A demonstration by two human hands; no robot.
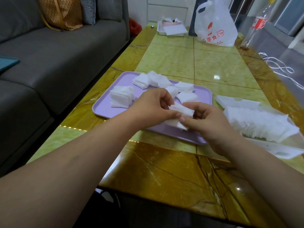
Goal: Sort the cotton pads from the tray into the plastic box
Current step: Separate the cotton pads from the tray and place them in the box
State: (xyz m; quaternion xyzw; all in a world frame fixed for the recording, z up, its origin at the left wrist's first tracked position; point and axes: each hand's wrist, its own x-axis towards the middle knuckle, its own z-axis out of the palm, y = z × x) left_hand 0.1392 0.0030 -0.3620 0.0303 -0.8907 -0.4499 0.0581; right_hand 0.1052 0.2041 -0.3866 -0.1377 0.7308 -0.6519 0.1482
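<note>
Head view: two bare forearms reach forward, and both hands meet above the near right part of a tray.
Left fingers (165,97): curled on the left hand (153,104), with the thumb and fingertips pinching the left end of a small stack of cotton pads (182,111).
Right fingers (196,107): curled on the right hand (209,120), gripping the right end of the same stack.
Held pads: white and square, pressed together between the two hands just above the tray. More white pad shows under the thumbs; I cannot tell whether it is held or lying on the tray.
Tray (105,106): lilac, rectangular with rounded corners, lying flat and slantwise on the table.
Pads on the tray: a thick stack (122,96) at the left, a slumped pile (152,79) at the far edge, and smaller stacks (185,86) just beyond the hands.
Plastic box (256,122): clear, on the table just right of the tray, holding a row of white pads.
Table (164,170): glossy, with a green and amber stone pattern.
Far end of the table: a white plastic bag (215,25) with red print, a clear bottle (259,22) with a red label, and a low white container (171,28) with paper in it.
Beside the table: a grey sofa (57,55) on the left, a white cord (279,66) off the right edge.
</note>
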